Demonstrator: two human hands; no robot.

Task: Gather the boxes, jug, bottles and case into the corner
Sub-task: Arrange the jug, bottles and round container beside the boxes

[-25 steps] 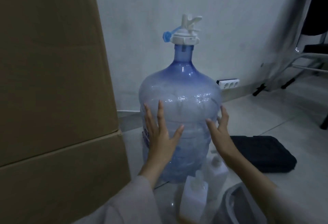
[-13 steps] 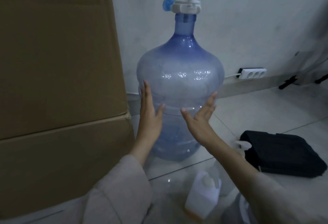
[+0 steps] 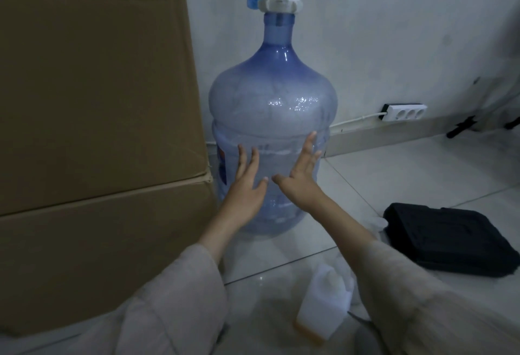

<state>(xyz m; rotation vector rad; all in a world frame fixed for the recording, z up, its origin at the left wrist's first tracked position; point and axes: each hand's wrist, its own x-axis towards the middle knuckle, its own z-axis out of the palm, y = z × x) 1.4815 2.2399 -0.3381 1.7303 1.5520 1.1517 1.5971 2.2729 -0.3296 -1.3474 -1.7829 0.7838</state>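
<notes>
The stacked cardboard boxes (image 3: 95,129) stood against the wall at the left, filling the corner side of the view, and looked already placed. Just beside them, the big blue jug (image 3: 271,118) stood upright on the floor, close to the wall and nearly touching the boxes, so it appeared to be at or almost at its spot. The black case (image 3: 453,239) lay flat on the floor well apart to the right, not yet gathered. A white bottle (image 3: 323,307) stood on the floor near the person, in front of the jug, also left to move; a second bottle may have been partly hidden behind the right forearm, but that could not be told for sure. The left hand (image 3: 244,188) and the right hand (image 3: 302,174) were both spread with straight fingers, palms against the jug's lower front, pressing rather than gripping. By this judgement, roughly half remained.
</notes>
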